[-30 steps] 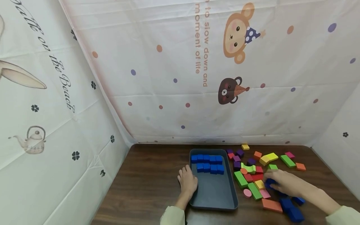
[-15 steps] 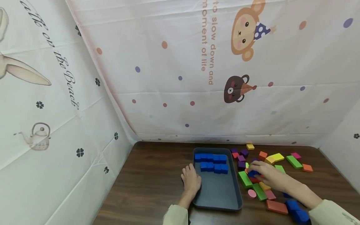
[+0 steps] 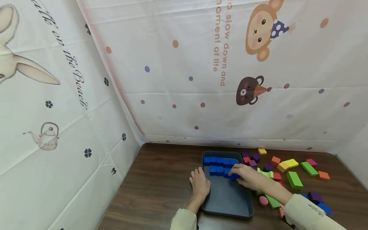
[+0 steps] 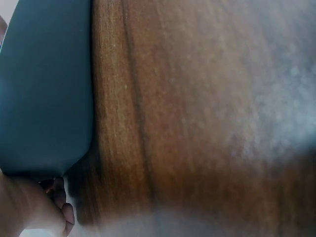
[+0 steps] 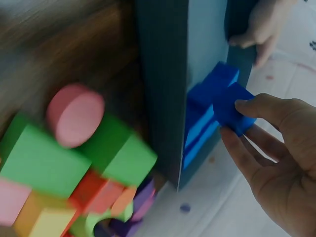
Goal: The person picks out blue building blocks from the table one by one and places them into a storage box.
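One blue block [image 5: 228,110], held in the tray [image 3: 224,196] at the right end of the nearer blue row [image 3: 213,171], close by the tray's right wall. Probably light, stiff and hard to harm, judging by the crisp edges and flat faces; perhaps painted wood, perhaps plastic, cannot tell which. Likely a little slippery if caught only by a corner, so best taken by two opposite faces, with the underside left free. Touching the tray's floor or just above it: cannot tell. Pinched in the right hand [image 3: 248,176], with thumb against one side and fingertips [image 5: 230,137] against another, wrist above the tray's right wall, sleeve [image 3: 306,207] slanting off to the right of the tray over loose blocks. At the tray's left wall, the left hand [image 3: 200,184], with thumb lapped over the rim and fingers outside, seemingly gripping the tray; how firmly, cannot tell. Farther back in the tray, another blue row [image 3: 213,160]. To the right of the tray, many coloured pieces, among them a pink disc [image 3: 263,201] and a green block [image 3: 294,180]; well to the right of the tray, past the sleeve, a purple block [image 3: 315,197] near a blue piece [image 3: 325,208]. Beneath the tray, a brown table [image 3: 161,179].
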Demonstrator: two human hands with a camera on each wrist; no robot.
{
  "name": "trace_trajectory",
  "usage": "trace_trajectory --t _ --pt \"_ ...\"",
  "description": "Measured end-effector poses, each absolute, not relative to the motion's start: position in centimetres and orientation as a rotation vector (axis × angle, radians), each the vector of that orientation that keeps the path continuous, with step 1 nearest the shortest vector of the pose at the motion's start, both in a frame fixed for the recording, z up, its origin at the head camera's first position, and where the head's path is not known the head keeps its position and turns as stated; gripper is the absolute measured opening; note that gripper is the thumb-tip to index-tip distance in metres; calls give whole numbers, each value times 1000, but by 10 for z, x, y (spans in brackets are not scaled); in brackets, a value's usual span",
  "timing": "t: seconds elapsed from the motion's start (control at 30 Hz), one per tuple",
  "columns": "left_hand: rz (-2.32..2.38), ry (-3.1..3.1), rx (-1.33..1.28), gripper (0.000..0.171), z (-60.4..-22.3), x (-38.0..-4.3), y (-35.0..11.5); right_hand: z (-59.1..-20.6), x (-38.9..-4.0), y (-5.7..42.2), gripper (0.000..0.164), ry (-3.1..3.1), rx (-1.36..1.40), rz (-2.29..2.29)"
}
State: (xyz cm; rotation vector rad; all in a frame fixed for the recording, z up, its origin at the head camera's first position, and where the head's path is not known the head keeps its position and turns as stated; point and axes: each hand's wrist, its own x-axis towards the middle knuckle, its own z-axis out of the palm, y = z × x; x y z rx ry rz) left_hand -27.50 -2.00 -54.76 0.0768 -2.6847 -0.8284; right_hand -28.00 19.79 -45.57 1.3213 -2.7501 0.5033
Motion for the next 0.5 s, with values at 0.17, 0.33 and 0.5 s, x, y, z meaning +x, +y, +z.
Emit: trace_trajectory --t 0.17,0.33,0.5 --pt "-798 -2693 90 33 -548 -275 -22 -461 -283 170 23 -2813 1425 521" --pt "-790 -2700 105 33 -548 -277 -21 -467 -285 155 22 -2841 1474 443" --pt "-776 -2710 116 33 -548 -280 -21 -470 -289 145 22 -2841 1427 379"
